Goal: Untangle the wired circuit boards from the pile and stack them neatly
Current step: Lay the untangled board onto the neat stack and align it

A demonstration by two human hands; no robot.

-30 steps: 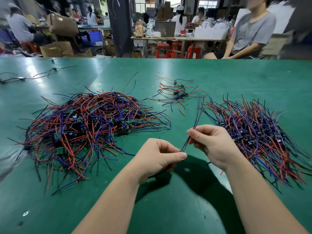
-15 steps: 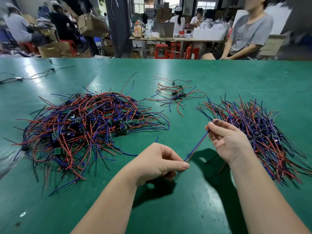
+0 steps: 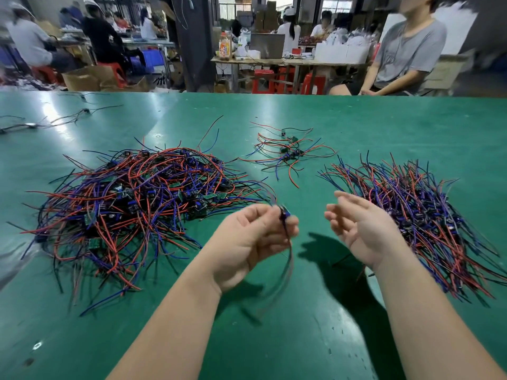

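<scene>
A big tangled pile (image 3: 131, 209) of small circuit boards with red, blue and black wires lies on the left of the green table (image 3: 274, 338). On the right lies a combed stack (image 3: 422, 220) with its wires running one way. My left hand (image 3: 249, 239) pinches one wired board (image 3: 284, 216) at its fingertips, palm up, above the table; the board's wires hang down, blurred. My right hand (image 3: 359, 226) is open beside the stack, palm turned left, holding nothing.
A small cluster of wired boards (image 3: 288, 152) lies further back in the middle. Loose black wires (image 3: 41, 122) lie at the far left. A seated person (image 3: 406, 50) is beyond the table's far edge, with other workers and benches behind.
My right hand has let go of the wires it was drawing out and opened. My left hand has turned palm up and lifted the board, whose wires now dangle.
</scene>
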